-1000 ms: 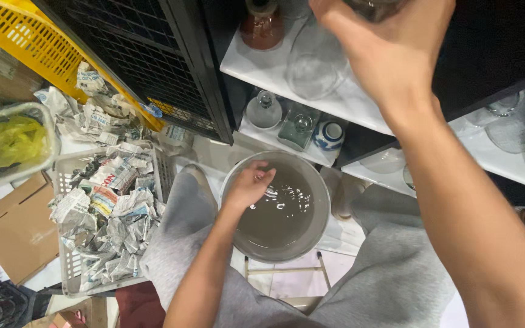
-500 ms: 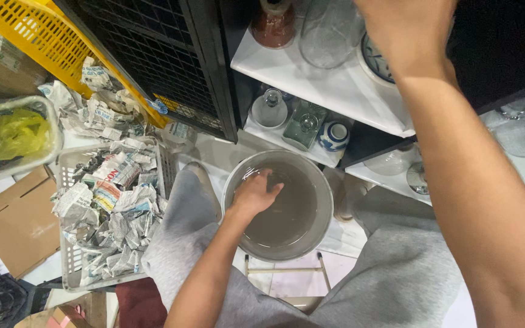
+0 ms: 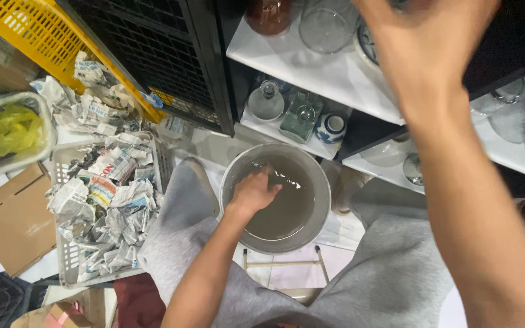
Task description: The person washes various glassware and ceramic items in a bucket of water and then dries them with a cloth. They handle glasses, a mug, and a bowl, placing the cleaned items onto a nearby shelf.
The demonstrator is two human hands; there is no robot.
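You are sitting with your knees apart over a round grey bucket of cloudy water that is standing on the floor between your legs, and your left hand is dipping into it at the near left side, fingers curled loosely down into the water; whether they are pinching anything under the surface cannot be told. Compared with half a second ago that hand is sitting in almost the same spot, only turned a little, and the ripples are catching light just beyond your fingertips. Your right hand is reaching up over the white shelf, blurred with motion, fingers spread and angled toward the shelf's back; a second ago it was closed around a clear glass piece up there, and now nothing is showing in it, though the fingertips are running out of the top of the view. Next to it on that shelf a clear glass bowl and a brown glass jar are standing, with a blue-and-white plate partly hidden behind your hand. On the lower shelf a glass stopper bottle, a greenish glass piece and a small blue-and-white cup are sitting side by side. To your left a white basket is holding crumpled newspaper.
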